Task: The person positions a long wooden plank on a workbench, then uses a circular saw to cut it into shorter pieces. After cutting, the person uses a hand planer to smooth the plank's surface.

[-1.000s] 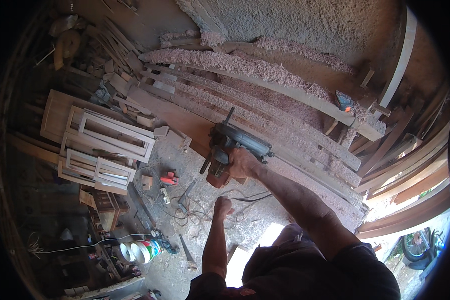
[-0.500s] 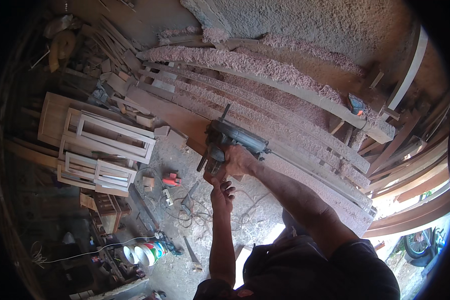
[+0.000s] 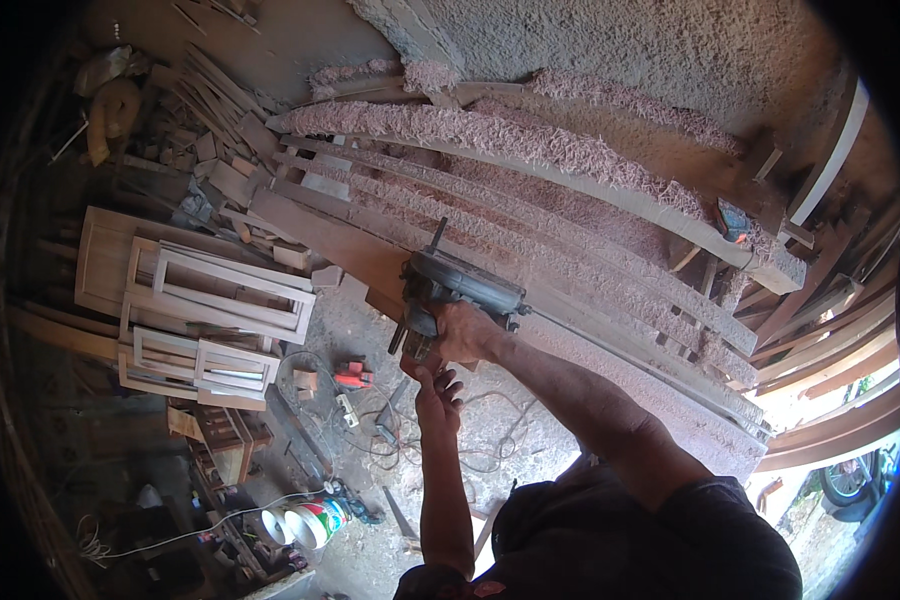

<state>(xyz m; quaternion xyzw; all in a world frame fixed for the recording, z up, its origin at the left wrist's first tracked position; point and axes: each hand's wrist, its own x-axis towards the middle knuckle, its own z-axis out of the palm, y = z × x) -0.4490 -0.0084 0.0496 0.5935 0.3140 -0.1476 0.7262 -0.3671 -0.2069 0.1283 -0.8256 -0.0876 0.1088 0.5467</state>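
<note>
My right hand (image 3: 466, 333) grips the handle of a grey electric hand planer (image 3: 460, 283) that rests on a long reddish wooden plank (image 3: 350, 245). My left hand (image 3: 436, 391) reaches up just below the planer, its fingertips at the tool's lower edge; whether it holds anything I cannot tell. Pink wood shavings (image 3: 470, 135) lie heaped along the planks beyond the planer.
Wooden window frames (image 3: 210, 300) are stacked on the left. A red tool (image 3: 352, 377), cables (image 3: 410, 440) and offcuts lie on the dusty floor. White buckets (image 3: 305, 522) stand lower left. More planks (image 3: 830, 350) lean at the right, by a rough plastered wall (image 3: 620, 50).
My left hand has risen from the floor side up to the underside of the planer. The planer and right hand have stayed in about the same place on the plank.
</note>
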